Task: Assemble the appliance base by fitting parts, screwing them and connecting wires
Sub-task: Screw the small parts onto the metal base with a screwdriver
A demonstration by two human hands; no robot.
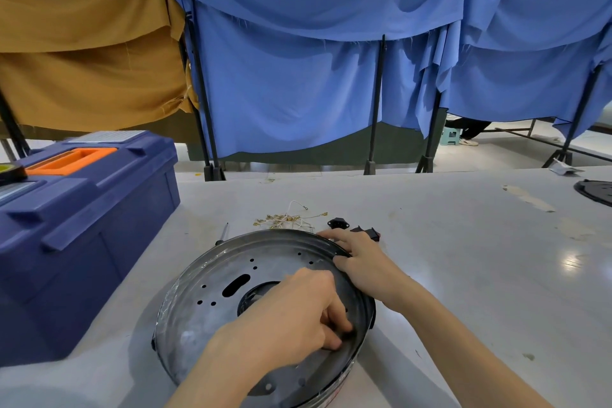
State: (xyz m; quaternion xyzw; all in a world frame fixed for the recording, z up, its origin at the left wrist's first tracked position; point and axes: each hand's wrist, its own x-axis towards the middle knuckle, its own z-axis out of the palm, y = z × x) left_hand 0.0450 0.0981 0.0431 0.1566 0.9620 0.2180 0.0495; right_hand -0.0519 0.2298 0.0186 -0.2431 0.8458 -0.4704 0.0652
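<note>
Right of the blue toolbox, a screwdriver and loose terminal wires lie just beyond the round metal appliance base on the table. The left hand works inside it, fingers curled at the near-right wall; whether they pinch a part cannot be told. The right hand clasps the far rim, steadying. This looks like part-fitting; next probably comes pressing it square, with the black socket waiting.

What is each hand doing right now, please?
Left hand: fingers curled inside the metal base; any held part is hidden.
Right hand: grips the base's rim.
</note>
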